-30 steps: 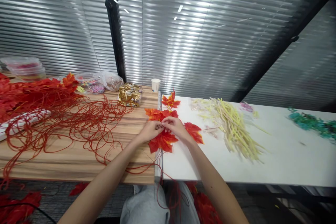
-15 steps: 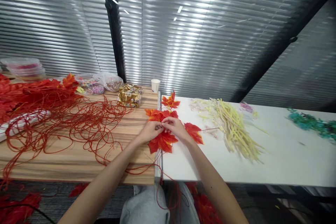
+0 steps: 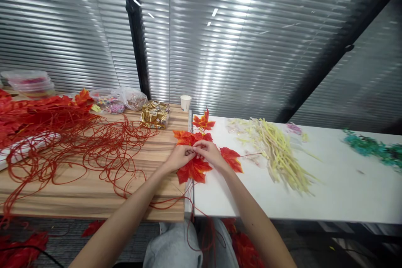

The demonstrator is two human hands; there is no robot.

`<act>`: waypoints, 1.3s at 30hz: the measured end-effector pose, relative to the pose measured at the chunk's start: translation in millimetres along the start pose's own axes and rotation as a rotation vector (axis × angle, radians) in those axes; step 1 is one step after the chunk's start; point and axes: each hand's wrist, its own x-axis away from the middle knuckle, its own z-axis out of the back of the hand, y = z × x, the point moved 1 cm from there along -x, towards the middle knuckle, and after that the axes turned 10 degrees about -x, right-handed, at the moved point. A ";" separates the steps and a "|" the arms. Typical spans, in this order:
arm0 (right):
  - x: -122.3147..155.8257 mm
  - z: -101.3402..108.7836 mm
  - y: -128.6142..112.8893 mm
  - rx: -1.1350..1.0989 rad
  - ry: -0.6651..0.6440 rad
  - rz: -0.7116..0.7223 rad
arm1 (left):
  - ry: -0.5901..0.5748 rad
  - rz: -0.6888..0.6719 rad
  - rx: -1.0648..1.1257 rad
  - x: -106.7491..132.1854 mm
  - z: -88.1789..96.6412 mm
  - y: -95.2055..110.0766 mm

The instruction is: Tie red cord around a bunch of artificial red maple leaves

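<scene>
Fingertip to fingertip, my left hand [image 3: 181,157] and my right hand [image 3: 207,150] meet in a pinch above red-orange artificial maple leaves [image 3: 194,171]. Whatever small piece is between the fingers is too small and too covered to make out. The leaves lie across the seam of the two tables, partly hidden by my hands. Beside my right wrist is another maple leaf [image 3: 231,159] with a thin red stem pointing right. A smaller orange-red leaf [image 3: 204,120] lies just beyond. Red cord [image 3: 169,206] runs below my hands and hangs over the table edge onto my lap.
Tangled red cord [image 3: 116,150] and a heap of red leaves [image 3: 47,111] cover the wooden table's left. Behind stand a gold package [image 3: 155,115], plastic bags [image 3: 133,97] and a paper cup [image 3: 185,103]. Yellow strips [image 3: 282,157] and teal foliage [image 3: 373,146] lie on the white table.
Both hands keep the same pinch over the leaves, with hardly any visible movement. The whole view has shifted very slightly.
</scene>
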 end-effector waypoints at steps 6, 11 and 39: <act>-1.4 0.1 1.7 0.010 0.000 0.023 | 0.001 0.004 0.013 0.1 0.6 1.8; -1.5 0.3 2.0 0.018 0.012 0.019 | 0.009 0.014 -0.007 0.1 0.8 1.6; -1.0 -0.4 1.9 0.039 -0.005 0.025 | 0.015 -0.018 -0.090 1.7 2.1 2.9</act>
